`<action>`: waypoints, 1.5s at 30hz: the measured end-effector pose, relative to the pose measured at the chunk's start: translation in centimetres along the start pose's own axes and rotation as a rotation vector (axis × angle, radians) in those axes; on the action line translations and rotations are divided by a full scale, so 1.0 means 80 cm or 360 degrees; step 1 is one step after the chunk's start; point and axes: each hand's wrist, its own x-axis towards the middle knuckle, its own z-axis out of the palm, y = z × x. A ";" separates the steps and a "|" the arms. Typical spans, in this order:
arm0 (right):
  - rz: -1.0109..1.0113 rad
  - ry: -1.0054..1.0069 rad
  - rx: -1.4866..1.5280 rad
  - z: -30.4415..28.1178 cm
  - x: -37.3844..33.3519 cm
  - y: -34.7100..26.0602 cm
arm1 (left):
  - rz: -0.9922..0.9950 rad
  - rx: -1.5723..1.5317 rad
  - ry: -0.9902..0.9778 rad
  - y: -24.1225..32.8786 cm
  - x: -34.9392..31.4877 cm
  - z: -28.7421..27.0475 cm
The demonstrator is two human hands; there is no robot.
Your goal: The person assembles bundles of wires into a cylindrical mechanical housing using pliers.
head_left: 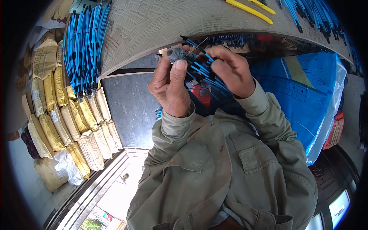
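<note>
My left hand is closed around a grey plastic fitting with a ribbed round end, thumb pressed against its side. Close on the right, my right hand pinches a thin blue tube with a black end, which slants up toward the fitting. Whether the tube touches the fitting cannot be made out. Between and below the hands is a cluster of similar blue tubes with black parts; my fingers partly cover it, and what supports it is hidden.
A textured grey tabletop lies ahead, with bundles of blue tubes at its left and right. Yellow-handled pliers lie at its far edge. Stacked paper sacks stand left, a big blue bag right.
</note>
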 end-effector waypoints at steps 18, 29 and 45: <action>-0.0028 -0.0346 -0.0090 -0.035 0.019 -0.012 | -0.0012 -0.0007 0.0009 0.005 -0.002 0.006; -0.0203 0.0076 -0.0089 -0.014 -0.001 -0.012 | -0.0015 -0.0022 0.0011 0.009 -0.004 0.007; -0.0275 0.0169 -0.0103 -0.013 -0.013 -0.018 | 0.0032 0.0091 -0.0044 0.006 -0.004 0.005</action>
